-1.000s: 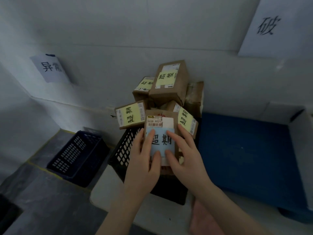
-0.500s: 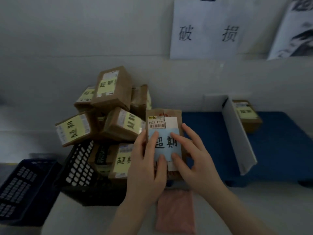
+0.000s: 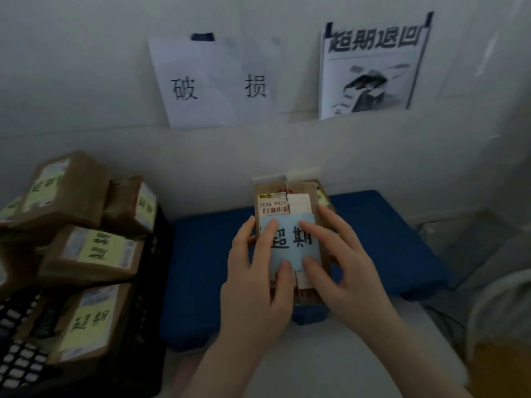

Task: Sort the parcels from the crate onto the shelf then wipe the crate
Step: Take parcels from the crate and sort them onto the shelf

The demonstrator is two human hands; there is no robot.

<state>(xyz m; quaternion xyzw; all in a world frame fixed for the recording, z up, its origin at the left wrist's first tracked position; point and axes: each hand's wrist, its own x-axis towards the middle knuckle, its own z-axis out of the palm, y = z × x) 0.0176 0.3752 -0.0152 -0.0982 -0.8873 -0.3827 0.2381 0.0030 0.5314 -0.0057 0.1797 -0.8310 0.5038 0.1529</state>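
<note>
In the lower centre of the frame a brown cardboard parcel (image 3: 290,225) is held between both hands, above the blue mat (image 3: 373,248). The left hand (image 3: 255,285) and the right hand (image 3: 336,268) are closed around its long sides, thumbs pressed on the blue label. The parcel is judged stiff, light and not slippery; the side edges are the best hold. At the left, more parcels (image 3: 89,254) are heaped in the black crate (image 3: 143,354).

Held parcel (image 3: 288,225) with white sticker "502B P021" and blue label "超期", wall sheet (image 3: 215,84) upper centre "破损", poster (image 3: 373,67) upper right "超期退回"
</note>
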